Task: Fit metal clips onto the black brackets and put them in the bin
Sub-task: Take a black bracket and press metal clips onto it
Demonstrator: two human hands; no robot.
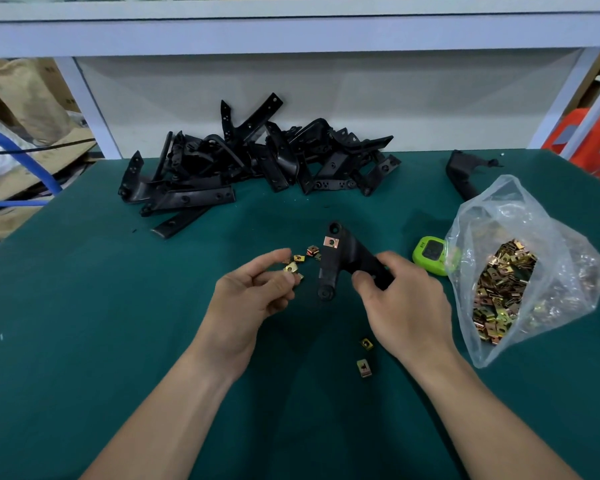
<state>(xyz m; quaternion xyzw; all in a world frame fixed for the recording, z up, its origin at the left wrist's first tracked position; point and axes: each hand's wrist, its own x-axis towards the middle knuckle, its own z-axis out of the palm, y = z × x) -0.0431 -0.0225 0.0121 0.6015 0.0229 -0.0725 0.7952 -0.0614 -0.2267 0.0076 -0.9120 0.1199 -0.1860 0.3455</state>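
My right hand (404,301) grips a black bracket (343,259) by its right arm, holding it just above the green table. One metal clip (332,242) sits on the bracket's upper end. My left hand (248,292) pinches a brass-coloured clip (291,268) between thumb and fingertips, just left of the bracket. A few loose clips (309,253) lie on the mat behind my left fingers. Two more clips (365,356) lie near my right wrist. No bin is in view.
A heap of black brackets (257,161) lies along the back of the green mat (84,306). A clear plastic bag of clips (506,282) sits at the right, with a green timer (432,254) beside it. Another black part (463,174) lies at far right.
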